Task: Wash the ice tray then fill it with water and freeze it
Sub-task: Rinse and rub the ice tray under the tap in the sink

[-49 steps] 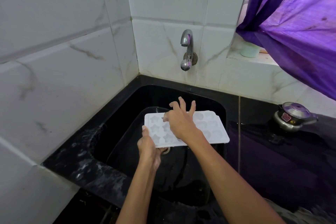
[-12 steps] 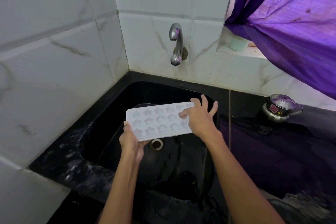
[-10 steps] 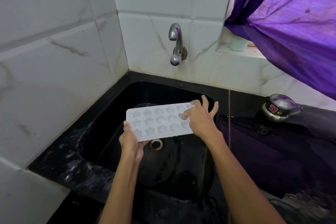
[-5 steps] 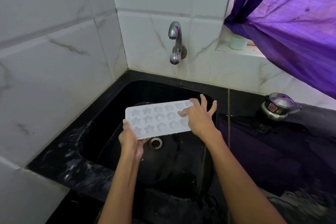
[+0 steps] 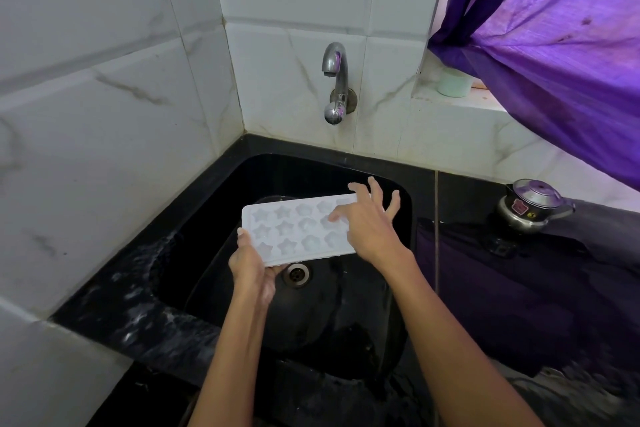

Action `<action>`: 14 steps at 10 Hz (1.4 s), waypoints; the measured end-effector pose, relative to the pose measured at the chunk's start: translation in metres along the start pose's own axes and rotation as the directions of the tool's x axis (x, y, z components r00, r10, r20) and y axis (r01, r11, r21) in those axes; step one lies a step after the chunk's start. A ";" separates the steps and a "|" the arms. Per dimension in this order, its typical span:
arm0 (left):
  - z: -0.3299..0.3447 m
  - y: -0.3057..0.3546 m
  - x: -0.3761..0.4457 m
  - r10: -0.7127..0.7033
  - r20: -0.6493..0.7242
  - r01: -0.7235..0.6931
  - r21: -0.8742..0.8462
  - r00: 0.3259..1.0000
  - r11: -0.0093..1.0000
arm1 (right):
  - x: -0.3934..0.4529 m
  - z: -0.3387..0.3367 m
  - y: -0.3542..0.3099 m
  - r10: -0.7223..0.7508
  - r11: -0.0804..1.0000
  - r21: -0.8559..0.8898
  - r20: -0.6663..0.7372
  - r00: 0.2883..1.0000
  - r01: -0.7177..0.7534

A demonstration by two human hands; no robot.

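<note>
Tray (image 5: 294,230) over sink (image 5: 221,184), my left hand (image 5: 251,269) gripping its near corner for support; right hand (image 5: 369,229) fingers spread, rubbing moulds. Tap (image 5: 334,80) beyond fingers, dry.

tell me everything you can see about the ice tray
The ice tray is white, long and rectangular, looks like plastic or silicone, with three rows of star and rounded moulds facing up. It is held over the black sink. The left hand grips its near left corner; the right hand rests fingers on its right end.
</note>
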State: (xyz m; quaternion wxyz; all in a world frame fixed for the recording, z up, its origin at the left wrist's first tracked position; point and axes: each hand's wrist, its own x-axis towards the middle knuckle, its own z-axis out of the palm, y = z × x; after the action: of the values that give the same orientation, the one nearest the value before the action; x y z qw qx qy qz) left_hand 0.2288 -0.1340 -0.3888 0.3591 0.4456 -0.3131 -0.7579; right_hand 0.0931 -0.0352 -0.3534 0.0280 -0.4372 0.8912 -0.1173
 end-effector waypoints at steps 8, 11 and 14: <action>0.003 0.000 -0.002 -0.005 0.001 0.005 0.013 1.000 1.000 | -0.002 0.004 -0.007 0.001 0.997 -0.080 0.047 0.999 0.002; 0.003 0.000 -0.006 0.000 0.001 0.000 0.012 1.000 1.000 | -0.002 0.004 -0.007 0.016 0.998 -0.054 0.058 0.998 -0.013; 0.005 0.000 -0.007 -0.002 0.002 0.002 0.017 1.000 1.000 | -0.002 0.002 -0.022 -0.072 0.997 0.000 -0.025 0.997 0.072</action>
State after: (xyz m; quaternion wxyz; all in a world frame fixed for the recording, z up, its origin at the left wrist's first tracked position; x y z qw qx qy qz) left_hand 0.2263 -0.1271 -0.3834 0.3540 0.4481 -0.3195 -0.7562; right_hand 0.1120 -0.0473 -0.3506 0.0127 -0.4674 0.8752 -0.1241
